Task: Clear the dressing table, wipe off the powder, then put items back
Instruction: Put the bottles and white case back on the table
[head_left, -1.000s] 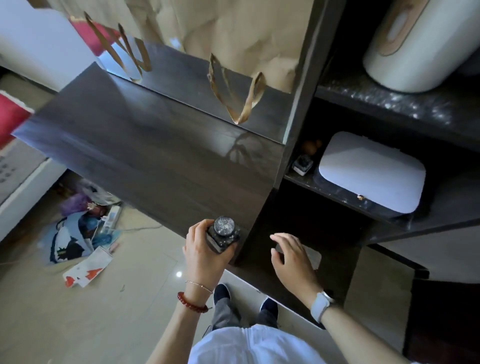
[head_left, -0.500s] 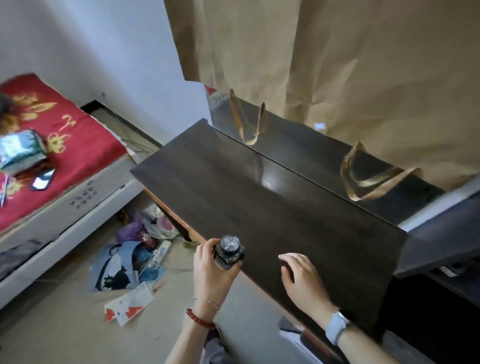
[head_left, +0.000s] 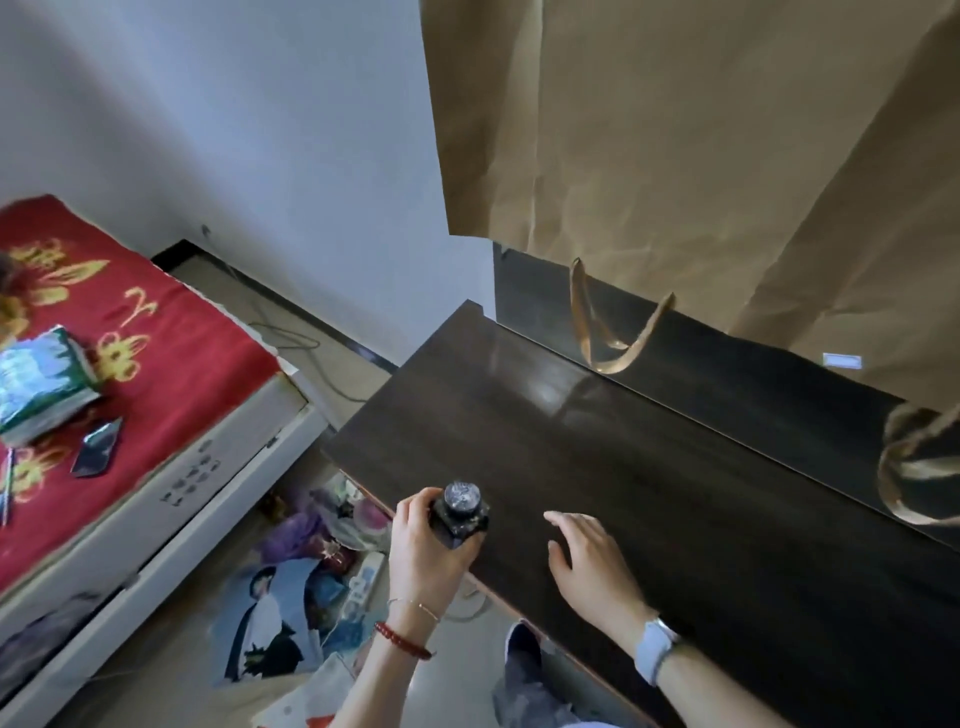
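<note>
Now the left hand (head_left: 423, 545) grips a small dark bottle (head_left: 460, 512), cap up, upright at the near left edge of the dressing table (head_left: 597, 467); bare tabletop lies straight beyond and to the right; the right hand (head_left: 592, 564) rests open, fingers flat on the wood just beside; a paper bag (head_left: 675, 156) hangs far behind, its handles (head_left: 608, 338) dangling low; floor clutter (head_left: 311, 571) lies below left.

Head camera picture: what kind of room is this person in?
Most likely a bedroom. There is a bed with a red blanket, a dark dressing table, and the left hand grips a small dark bottle.
</note>
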